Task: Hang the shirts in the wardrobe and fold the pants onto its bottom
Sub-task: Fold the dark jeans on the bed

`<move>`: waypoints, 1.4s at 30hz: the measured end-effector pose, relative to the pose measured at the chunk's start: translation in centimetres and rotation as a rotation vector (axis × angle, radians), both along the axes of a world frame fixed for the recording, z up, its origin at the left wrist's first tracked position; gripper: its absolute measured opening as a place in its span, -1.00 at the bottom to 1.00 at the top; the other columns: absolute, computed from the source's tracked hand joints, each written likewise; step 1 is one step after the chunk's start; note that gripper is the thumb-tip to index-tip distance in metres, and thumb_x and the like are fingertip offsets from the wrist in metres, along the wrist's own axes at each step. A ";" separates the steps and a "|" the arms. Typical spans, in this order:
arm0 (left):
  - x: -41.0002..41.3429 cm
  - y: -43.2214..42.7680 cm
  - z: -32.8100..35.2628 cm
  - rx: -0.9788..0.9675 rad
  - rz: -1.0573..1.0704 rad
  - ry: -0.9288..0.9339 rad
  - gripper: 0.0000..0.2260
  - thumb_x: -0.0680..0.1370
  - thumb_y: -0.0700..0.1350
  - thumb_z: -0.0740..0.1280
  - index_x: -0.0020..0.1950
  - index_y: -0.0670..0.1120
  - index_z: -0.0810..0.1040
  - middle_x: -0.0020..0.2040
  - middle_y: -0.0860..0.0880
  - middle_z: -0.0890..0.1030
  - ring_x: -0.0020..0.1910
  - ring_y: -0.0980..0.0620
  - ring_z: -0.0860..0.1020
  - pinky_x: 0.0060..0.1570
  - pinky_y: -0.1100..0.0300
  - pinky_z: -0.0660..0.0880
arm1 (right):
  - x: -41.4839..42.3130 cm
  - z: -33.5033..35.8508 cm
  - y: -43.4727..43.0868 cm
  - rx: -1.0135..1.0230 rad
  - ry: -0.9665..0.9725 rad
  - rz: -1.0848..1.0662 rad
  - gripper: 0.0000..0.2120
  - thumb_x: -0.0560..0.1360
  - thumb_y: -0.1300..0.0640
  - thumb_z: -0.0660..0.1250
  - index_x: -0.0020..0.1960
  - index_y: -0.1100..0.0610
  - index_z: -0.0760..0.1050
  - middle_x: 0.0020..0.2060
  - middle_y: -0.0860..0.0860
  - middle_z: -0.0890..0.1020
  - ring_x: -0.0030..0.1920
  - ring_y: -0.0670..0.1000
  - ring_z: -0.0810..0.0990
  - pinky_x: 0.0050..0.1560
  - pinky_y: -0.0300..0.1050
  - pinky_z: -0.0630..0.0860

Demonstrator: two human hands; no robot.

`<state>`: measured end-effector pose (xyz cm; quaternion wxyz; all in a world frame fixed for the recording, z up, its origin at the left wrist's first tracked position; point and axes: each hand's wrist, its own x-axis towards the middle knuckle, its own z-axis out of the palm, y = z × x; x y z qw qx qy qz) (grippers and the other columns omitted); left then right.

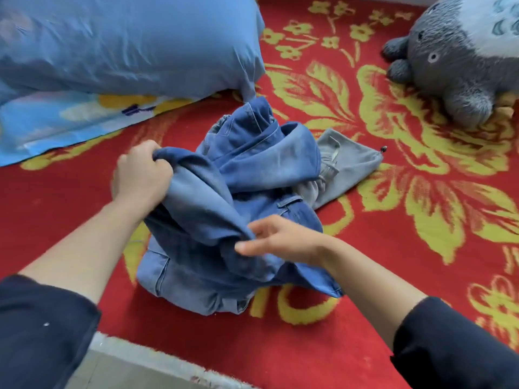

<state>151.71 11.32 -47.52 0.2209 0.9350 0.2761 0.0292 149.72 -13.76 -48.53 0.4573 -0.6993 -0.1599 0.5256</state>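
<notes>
Red blanket (421, 276) with yellow flowers across the whole view, with a strip of grey floor past its near edge. On it, at the far left, one blue pillow (126, 43) over a patterned sheet (56, 122); at the far right, one grey plush toy (455, 66). No wardrobe and no shirts anywhere in view.

In the middle, crumpled in a heap: blue jeans (252, 164), lying partly over grey pants (351, 164) that poke out on the right with a drawstring end showing. Left grip (140, 172) clenched around a bunched fold of the jeans at the heap's upper left, holding it raised off the blanket. Right grip (280, 240) at a lower fold of the same denim, fingers loosely spread and blurred; touching the cloth, but pinching or not, cannot tell.

Judged from this: the pants-folding step, at its very start, with the jeans not yet straightened. Next, probably: finding the waistband or both leg ends, shaking the jeans out flat, laying leg on leg, then folding. Calls for a firm second hold by the right grip, and enough pull to free the denim without dragging the grey pants along.

Count: two pairs of pants (one denim, one grey), one pillow, one sheet, one plush toy, two grips.
</notes>
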 end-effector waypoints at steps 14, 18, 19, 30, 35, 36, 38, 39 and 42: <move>-5.5 -15.8 -7.6 -0.786 0.028 0.372 -0.75 0.52 0.05 0.20 -0.14 -0.09 0.55 -0.17 -0.11 0.61 -0.08 -0.18 0.56 -0.09 0.00 0.55 | 1.5 -9.1 -6.9 -0.225 -0.046 -0.738 -0.80 0.53 0.23 0.23 -0.23 0.14 0.54 -0.31 0.02 0.53 -0.26 -0.06 0.48 -0.19 -0.31 0.44; -4.6 -15.6 -7.5 -1.180 0.254 0.509 -0.59 0.46 0.34 0.20 0.09 0.08 0.51 -0.01 0.02 0.57 -0.01 -0.09 0.55 -0.18 0.03 0.51 | -0.1 -7.0 -6.9 0.096 0.368 -0.846 -0.67 0.48 0.27 0.01 -0.27 0.24 0.51 -0.36 0.10 0.63 -0.32 0.01 0.61 -0.21 -0.17 0.55; -4.7 -15.5 -7.4 -1.205 0.224 0.520 -0.56 0.43 0.37 0.22 0.10 0.09 0.52 0.01 0.02 0.59 0.00 -0.09 0.56 -0.16 0.01 0.51 | -0.1 -6.4 -7.0 0.136 0.428 -0.824 -0.65 0.47 0.29 -0.03 -0.24 0.29 0.51 -0.31 0.15 0.64 -0.27 0.08 0.62 -0.15 -0.12 0.55; -6.4 -14.9 -6.1 -1.428 0.125 0.246 -0.84 0.58 -0.04 0.26 -0.19 -0.01 0.49 -0.22 0.02 0.62 -0.20 0.10 0.57 -0.14 0.09 0.52 | 0.7 -3.4 -9.0 0.003 0.161 -0.522 -0.57 0.35 0.46 0.14 -0.16 0.09 0.70 -0.11 0.01 0.72 -0.17 -0.09 0.66 -0.20 -0.27 0.51; -7.2 -11.2 -2.0 -1.556 0.009 0.233 -0.83 0.41 -0.12 0.32 -0.04 -0.09 0.60 -0.18 -0.06 0.64 -0.24 0.03 0.60 -0.30 0.14 0.58 | 1.5 -2.4 -6.3 -0.068 -0.404 -0.412 -0.30 0.32 0.52 0.21 0.30 -0.07 0.46 0.21 -0.02 0.45 0.18 -0.12 0.42 0.22 -0.25 0.38; -7.3 -10.6 -0.9 -1.568 -0.013 0.236 -0.79 0.36 -0.12 0.33 -0.05 -0.09 0.65 -0.16 -0.07 0.66 -0.25 0.03 0.62 -0.29 0.13 0.58 | 1.6 -2.2 -5.3 -0.125 -0.509 -0.316 -0.27 0.31 0.49 0.23 0.36 -0.08 0.41 0.28 -0.01 0.38 0.29 -0.06 0.34 0.33 -0.19 0.28; -7.5 -9.6 1.6 -1.617 -0.078 0.228 -0.78 0.33 -0.12 0.31 -0.12 -0.14 0.68 -0.19 -0.13 0.65 -0.32 -0.02 0.60 -0.25 0.12 0.56 | 2.0 -1.7 -3.5 -0.298 -0.673 -0.206 -0.29 0.35 0.36 0.27 0.42 -0.13 0.33 0.41 -0.01 0.25 0.40 0.05 0.18 0.37 0.01 0.18; -7.6 -9.2 3.1 -1.627 -0.105 0.216 -0.78 0.36 -0.09 0.29 -0.17 -0.16 0.68 -0.24 -0.13 0.64 -0.38 -0.02 0.58 -0.32 0.18 0.53 | 2.4 -1.2 -2.8 -0.384 -0.737 -0.159 -0.33 0.38 0.29 0.30 0.42 -0.15 0.31 0.45 -0.02 0.19 0.42 0.09 0.14 0.36 0.06 0.17; -8.0 -7.7 7.5 -1.535 -0.105 0.228 -0.71 0.42 0.10 0.33 -0.12 -0.08 0.72 -0.16 -0.07 0.69 -0.26 0.02 0.65 -0.29 0.27 0.56 | 3.6 0.6 -1.4 -0.550 -0.854 0.030 -0.40 0.42 0.08 0.38 0.41 -0.19 0.30 0.49 0.00 0.07 0.45 0.15 0.03 0.36 0.17 0.13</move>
